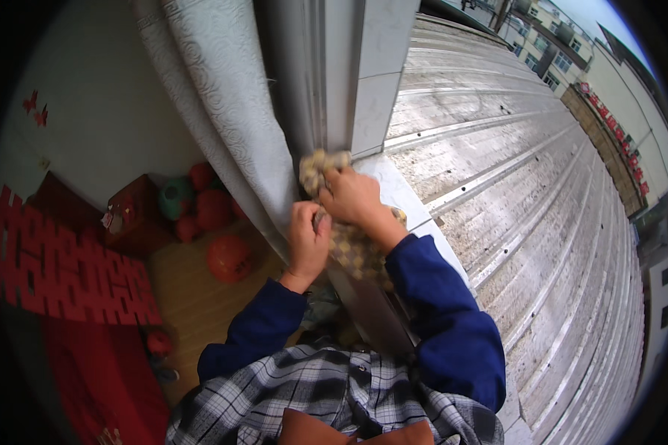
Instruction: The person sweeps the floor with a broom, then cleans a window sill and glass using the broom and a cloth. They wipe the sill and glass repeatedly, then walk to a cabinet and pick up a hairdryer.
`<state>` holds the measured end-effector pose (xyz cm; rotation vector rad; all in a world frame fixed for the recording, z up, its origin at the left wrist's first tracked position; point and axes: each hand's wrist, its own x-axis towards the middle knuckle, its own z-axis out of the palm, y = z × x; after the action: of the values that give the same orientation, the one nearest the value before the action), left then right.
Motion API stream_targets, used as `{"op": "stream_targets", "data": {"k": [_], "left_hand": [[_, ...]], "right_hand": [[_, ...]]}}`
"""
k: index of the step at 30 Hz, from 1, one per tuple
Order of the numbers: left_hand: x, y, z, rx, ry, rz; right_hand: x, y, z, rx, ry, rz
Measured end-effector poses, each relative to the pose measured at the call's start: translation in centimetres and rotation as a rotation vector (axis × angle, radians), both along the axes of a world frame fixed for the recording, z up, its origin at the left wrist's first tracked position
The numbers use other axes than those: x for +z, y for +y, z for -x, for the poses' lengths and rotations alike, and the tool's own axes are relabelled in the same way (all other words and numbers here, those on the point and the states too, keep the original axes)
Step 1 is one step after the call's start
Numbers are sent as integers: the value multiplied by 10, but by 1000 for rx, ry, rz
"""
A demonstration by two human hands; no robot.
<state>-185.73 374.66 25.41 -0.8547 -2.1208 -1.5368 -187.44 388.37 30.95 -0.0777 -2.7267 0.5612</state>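
Note:
A checked yellow-and-brown cloth [356,250] lies bunched over the window sill, its upper end raised against the window frame [334,111]. My right hand [349,194] grips the upper part of this cloth beside the frame's lower corner. Just left of it, my left hand [307,239] is closed on the cloth's near-left edge, close to the curtain. The fingertips of both hands are partly hidden, and the cloth is slightly blurred. White tile [392,181] shows on the sill beyond the cloth.
A pale patterned curtain [228,100] hangs at the left. Outside to the right spreads a ribbed metal roof [506,194]. Inside, red balloons [228,257] lie on the wooden floor [183,311] near a wooden cabinet [145,222] and a red-covered surface [106,372].

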Motion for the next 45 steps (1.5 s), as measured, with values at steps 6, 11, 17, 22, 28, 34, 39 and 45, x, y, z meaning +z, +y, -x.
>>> {"op": "stream_targets", "data": {"k": [6, 11, 17, 22, 28, 34, 39, 45], "left_hand": [[-11, 6, -62, -200, -89, 39], [3, -9, -118, -547, -127, 146], [30, 7, -103, -773, -231, -205], [37, 19, -52, -339, 5, -51], [17, 18, -89, -676, -92, 37], [32, 49, -77, -438, -127, -264], [3, 22, -95, -379, -96, 36], [-1, -73, -111, -388, -452, 32]], "right_hand": [[13, 26, -50, 18, -230, -9], [17, 29, -132, 34, -383, 184], [46, 61, -167, -121, -218, 354], [-4, 61, -124, -120, 31, 84], [27, 68, -169, -72, -367, -79], [42, 72, -159, -140, -74, 439], [-14, 130, -154, -5, -64, -219], [61, 58, -149, 131, 160, -353]]}}
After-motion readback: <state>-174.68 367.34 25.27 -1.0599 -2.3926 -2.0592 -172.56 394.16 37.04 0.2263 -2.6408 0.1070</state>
